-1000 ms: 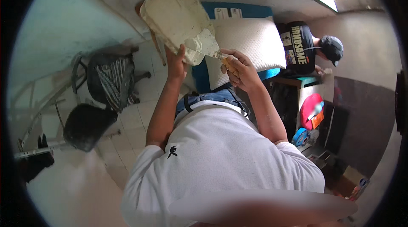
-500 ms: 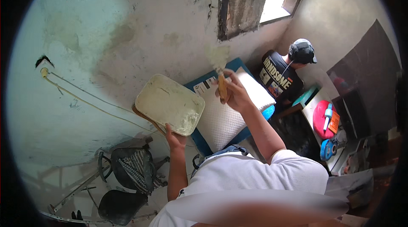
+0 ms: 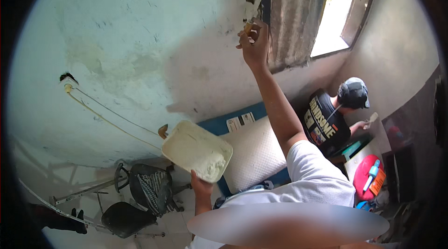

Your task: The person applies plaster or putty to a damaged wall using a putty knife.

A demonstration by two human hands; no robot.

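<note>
My right hand (image 3: 255, 47) is raised to the wall, its fingers closed round the wooden handle of a putty knife (image 3: 257, 3). The pale, smeared blade lies against or very near the broken wall edge beside the window frame; whether it touches is hard to tell. Lower down, my left hand (image 3: 202, 188) grips the near edge of a cream plastic tray (image 3: 189, 141), thumb over the rim. White putty (image 3: 213, 167) lies in the tray's near right corner. A curved brown wooden piece (image 3: 163, 131) sticks out behind the tray.
A person (image 3: 329, 116) in a cap works at right, holding a small scraper (image 3: 373, 117). Below me are a white quilted cushion (image 3: 254, 155) on a blue base and black chairs (image 3: 128, 218). A cable (image 3: 112, 121) hangs from a wall socket. The window (image 3: 333, 16) is upper right.
My right hand has gone up with the putty knife, from over the cushion to the wall beside the window. The view has shifted, and the co-worker's hand with a scraper now shows.
</note>
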